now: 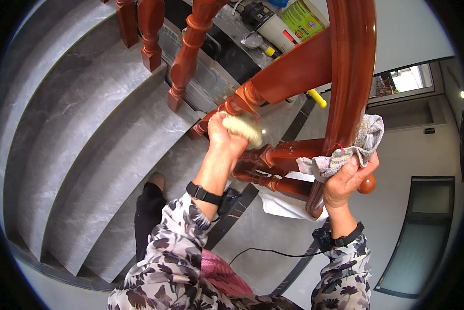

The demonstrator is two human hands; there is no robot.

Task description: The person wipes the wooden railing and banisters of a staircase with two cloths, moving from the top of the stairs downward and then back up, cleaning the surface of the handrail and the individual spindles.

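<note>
A pale yellow cloth or sponge [242, 128], blurred, is gripped in my left hand [226, 135], close to the lower part of a turned wooden baluster [237, 99]. My right hand [346, 180] holds a crumpled grey cloth [338, 161] against the lower end of the reddish-brown wooden handrail [350, 73]. A bit of red thread shows on this cloth. More balusters stand below the rail, between my two hands. The palm side of my left hand's grip is partly hidden by the blur.
Curved grey stone stairs [100, 155] rise at the left. Beyond the balusters are a white bucket with a green label [303, 21], a scraper with a yellow handle [259, 43] and a clear plastic box [204, 85]. White sheeting [278, 203] and a black cable [270, 251] lie on the floor.
</note>
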